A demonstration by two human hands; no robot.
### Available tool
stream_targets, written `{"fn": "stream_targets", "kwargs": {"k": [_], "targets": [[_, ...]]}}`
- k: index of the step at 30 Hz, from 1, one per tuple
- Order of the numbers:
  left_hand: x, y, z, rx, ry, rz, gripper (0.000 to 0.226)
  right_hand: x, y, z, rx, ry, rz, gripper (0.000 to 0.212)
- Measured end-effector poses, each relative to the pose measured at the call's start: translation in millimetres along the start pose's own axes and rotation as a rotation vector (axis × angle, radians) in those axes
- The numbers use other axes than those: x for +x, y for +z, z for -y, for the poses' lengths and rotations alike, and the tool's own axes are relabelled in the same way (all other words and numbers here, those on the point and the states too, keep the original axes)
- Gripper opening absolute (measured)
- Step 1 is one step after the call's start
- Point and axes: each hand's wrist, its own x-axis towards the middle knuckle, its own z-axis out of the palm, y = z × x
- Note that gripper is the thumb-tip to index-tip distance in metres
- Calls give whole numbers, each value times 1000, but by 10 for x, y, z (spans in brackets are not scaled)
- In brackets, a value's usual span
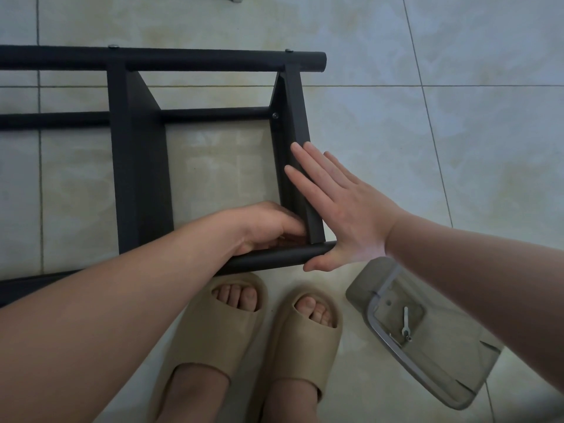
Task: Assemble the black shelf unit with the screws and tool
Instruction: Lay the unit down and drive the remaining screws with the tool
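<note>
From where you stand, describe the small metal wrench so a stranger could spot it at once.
Start at the black shelf frame on the tiled floor, then look right of the beige slippers to the clear plastic bag. Inside lies the wrench, slim and silvery, the bag's only long piece.

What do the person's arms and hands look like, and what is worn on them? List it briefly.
Both forearms are bare as far as the view shows: no sleeves reach into the picture. The left hand and the right hand carry no gloves, and no rings, watch or bracelet show on the visible sides. The right hand's nails are short and unpainted; the left hand's fingertips are hidden behind the black metal shelf frame.
</note>
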Motion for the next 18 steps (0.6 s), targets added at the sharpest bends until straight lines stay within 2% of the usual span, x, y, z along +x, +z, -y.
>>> {"fn": "stream_targets", "kwargs": {"k": [5,9,13,18], "targets": [[2,-4,10,9,34,-26,25,5,-13,15,14,9,-5,134],[-14,1,-12,-55,12,-7,20,-4,-16,29,28,25,1,136],[-23,17,-4,17,15,-27,14,-22,-2,43,64,48,-2,137],[-6,-3,27,30,20,-41,22,-127,67,85,263,128,-47,134]]}}
